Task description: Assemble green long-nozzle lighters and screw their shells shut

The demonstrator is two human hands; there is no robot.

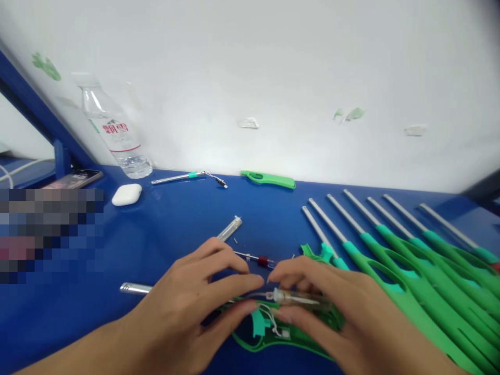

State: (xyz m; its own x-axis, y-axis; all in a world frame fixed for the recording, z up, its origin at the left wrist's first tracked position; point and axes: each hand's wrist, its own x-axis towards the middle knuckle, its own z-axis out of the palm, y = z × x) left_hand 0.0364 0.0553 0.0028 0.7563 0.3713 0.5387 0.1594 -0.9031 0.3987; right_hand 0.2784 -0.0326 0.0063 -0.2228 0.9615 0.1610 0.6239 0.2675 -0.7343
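Observation:
My right hand [324, 297] grips a clear gas tank [299, 298] with a pale nozzle end pointing left. My left hand [195, 297] is closed, thumb and forefinger pinching the thin tube [255, 295] that runs from that nozzle. Below both hands lies an opened green lighter casing [252, 348] with a teal trigger [258, 323], white wires and a small pale part inside. A silver barrel tube [135, 288] sticks out to the left from under my left hand. Just beyond my fingers rests a screwdriver [263, 260] with a dark red and clear handle.
Several green lighters [394, 271] with silver barrels lie in a row at right. Another clear tank [230, 228] lies ahead. Near the wall are a green casing half [273, 180], a wired silver barrel [172, 178], a water bottle [117, 130], a white earbud case [127, 194] and a phone [76, 178].

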